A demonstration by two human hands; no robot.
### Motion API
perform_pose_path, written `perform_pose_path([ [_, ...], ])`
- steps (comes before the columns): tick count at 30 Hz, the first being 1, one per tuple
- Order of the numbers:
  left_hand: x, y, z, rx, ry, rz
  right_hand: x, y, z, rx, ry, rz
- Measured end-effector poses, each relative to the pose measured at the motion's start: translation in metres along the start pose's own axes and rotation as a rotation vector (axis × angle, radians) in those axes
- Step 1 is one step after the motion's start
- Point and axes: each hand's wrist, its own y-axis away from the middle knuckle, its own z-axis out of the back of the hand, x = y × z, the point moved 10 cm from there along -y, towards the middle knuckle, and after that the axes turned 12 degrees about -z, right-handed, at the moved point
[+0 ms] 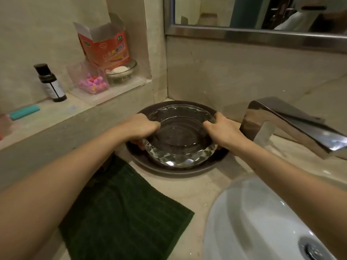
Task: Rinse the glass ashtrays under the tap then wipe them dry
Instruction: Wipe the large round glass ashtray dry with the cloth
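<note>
My left hand [142, 126] and right hand [221, 128] gripped the glass ashtray [178, 145] over the dark plate [169, 170], fingers curled round its rim; the smooth glass could slip and chip.

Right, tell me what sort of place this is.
Most likely a bathroom vanity: a white basin set in a stone counter, a chrome tap beside it, and a framed mirror on the wall above.

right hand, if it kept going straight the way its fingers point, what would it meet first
The right hand already grips the glass ashtray rim, fingers pointing inward and left. Going on, it would likely cross the bowl and meet the left hand; depth is unclear.
</note>
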Motion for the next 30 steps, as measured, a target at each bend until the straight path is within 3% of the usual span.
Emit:
perform_pose_path([
  [7,-0.001,-0.003,0.004,0.004,-0.132,-0.045,0.006,-0.003,-0.004,0.031,0.113,0.05],
  [12,0.01,-0.01,-0.002,-0.044,-0.055,-0.048,0.007,-0.006,0.0,-0.029,0.233,0.058],
  [20,0.004,-0.021,0.009,-0.177,0.041,-0.044,0.002,-0.013,0.006,-0.039,0.129,-0.028],
  [30,-0.012,-0.046,0.016,-0.158,-0.037,-0.03,0.003,-0.025,0.008,-0.053,0.109,-0.168],
])
